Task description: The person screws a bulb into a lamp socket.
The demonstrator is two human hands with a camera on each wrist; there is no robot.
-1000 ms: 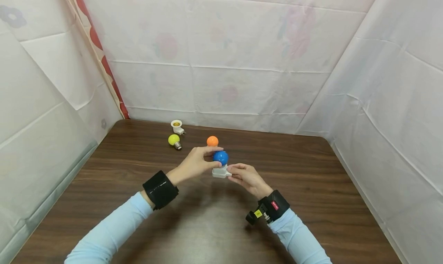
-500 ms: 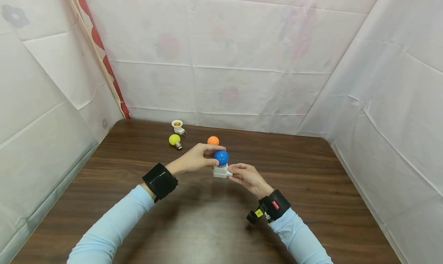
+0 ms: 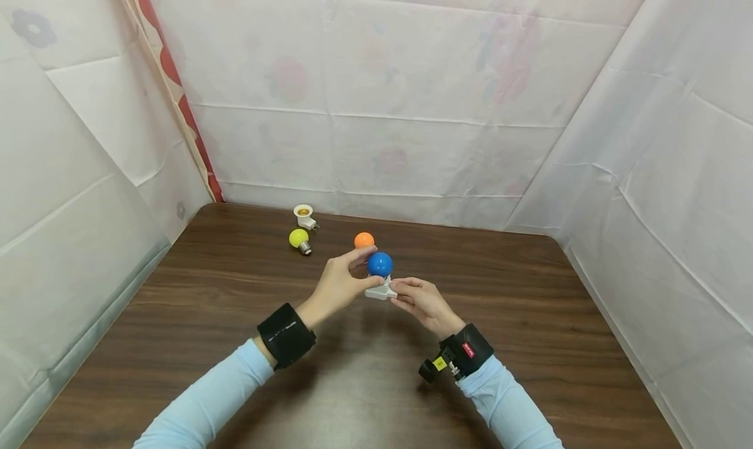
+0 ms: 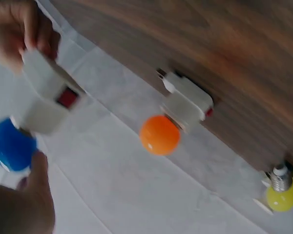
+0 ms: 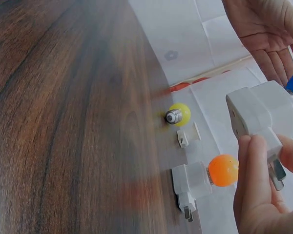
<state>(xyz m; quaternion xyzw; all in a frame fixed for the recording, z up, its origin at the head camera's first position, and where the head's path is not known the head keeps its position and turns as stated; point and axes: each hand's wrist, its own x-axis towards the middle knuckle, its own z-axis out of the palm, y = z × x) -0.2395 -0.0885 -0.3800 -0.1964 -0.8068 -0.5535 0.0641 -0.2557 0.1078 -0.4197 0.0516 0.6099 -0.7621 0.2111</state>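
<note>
In the head view, my left hand (image 3: 338,284) curves its thumb and fingers round a round blue light bulb (image 3: 380,264). The bulb sits in a white plug-in lamp socket (image 3: 378,291), raised over the table. My right hand (image 3: 425,303) pinches that socket at its plug end; metal prongs stick out by the fingers in the right wrist view. A red switch (image 4: 67,97) shows on the socket in the left wrist view, where the left thumb (image 4: 39,168) lies at the bulb's edge. Part of the left fingers is hidden behind the socket in the right wrist view.
Behind the hands, an orange bulb (image 3: 364,240) stands in a second white socket (image 4: 188,100) on the brown table (image 3: 470,266). Farther left lie a loose yellow bulb (image 3: 299,238) and a bulbless white socket (image 3: 304,216). White sheets (image 3: 365,142) enclose the back and sides.
My left hand has turned at the wrist round the blue bulb, its forearm shifting a little right. The right hand still holds the socket in nearly the same place.
</note>
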